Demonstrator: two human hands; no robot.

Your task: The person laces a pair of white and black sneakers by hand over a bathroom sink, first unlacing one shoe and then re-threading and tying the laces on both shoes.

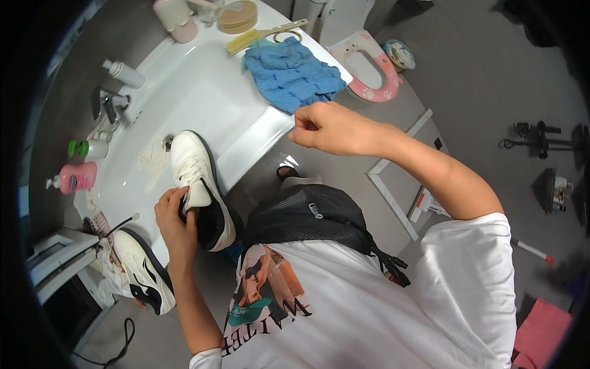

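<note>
A white lace-up sneaker (192, 160) with a dark lining rests over the sink's front edge, toe toward the drain. My left hand (174, 215) grips it at the tongue and opening, thumb inside. Off to the right, my right hand (329, 128) is in the air with its fingers curled together, just in front of a crumpled blue cloth (289, 71) on the counter. Whatever those fingers may hold is hidden. A second white sneaker (141, 264), with black trim, lies at the left end of the counter. Loose white laces (155, 161) lie in the basin near the drain.
The white sink (203, 80) has a chrome faucet (112, 106) at its back. A wooden brush (264, 35) lies by the cloth. Pump bottles, one pink (78, 177), stand along the left rim. Behind the counter's right end is a toilet with a pink seat (384, 83).
</note>
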